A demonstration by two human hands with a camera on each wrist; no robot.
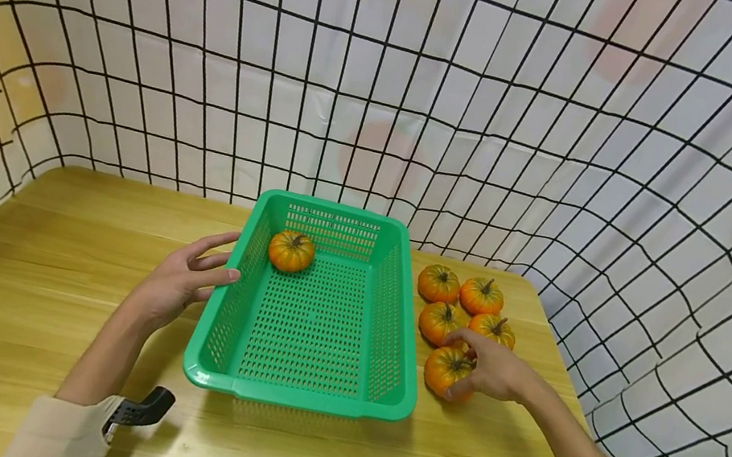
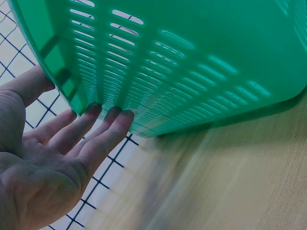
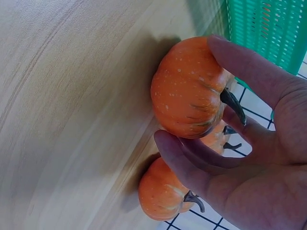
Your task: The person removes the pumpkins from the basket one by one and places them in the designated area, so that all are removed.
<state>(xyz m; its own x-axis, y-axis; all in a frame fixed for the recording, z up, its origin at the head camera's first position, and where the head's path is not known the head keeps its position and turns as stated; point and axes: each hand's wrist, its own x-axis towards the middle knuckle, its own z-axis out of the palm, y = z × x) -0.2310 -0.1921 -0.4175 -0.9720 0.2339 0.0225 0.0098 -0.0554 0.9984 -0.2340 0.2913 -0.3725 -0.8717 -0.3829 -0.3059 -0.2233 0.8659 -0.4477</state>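
Note:
A green plastic basket (image 1: pixel 295 396) with slotted sides stands on the table, one small orange pumpkin (image 1: pixel 292 251) in its far left corner. My left hand (image 1: pixel 176 283) is at the basket's left side, thumb at the rim. In the left wrist view its fairly straight fingers (image 2: pixel 86 124) touch the outer wall. Right of the basket, my right hand (image 1: pixel 495 370) holds the nearest pumpkin (image 1: pixel 444 369). The right wrist view has the thumb on one side of this pumpkin (image 3: pixel 187 91) and fingers (image 3: pixel 180 158) on the other, its dark stem toward the palm.
Several more pumpkins sit close together beyond the right hand, among them one near the basket (image 1: pixel 439 283) and one farther right (image 1: pixel 482 296). A wooden table (image 1: pixel 30 300) lies beneath everything. White sheeting with a black grid (image 1: pixel 391 86) rises behind and at both sides.

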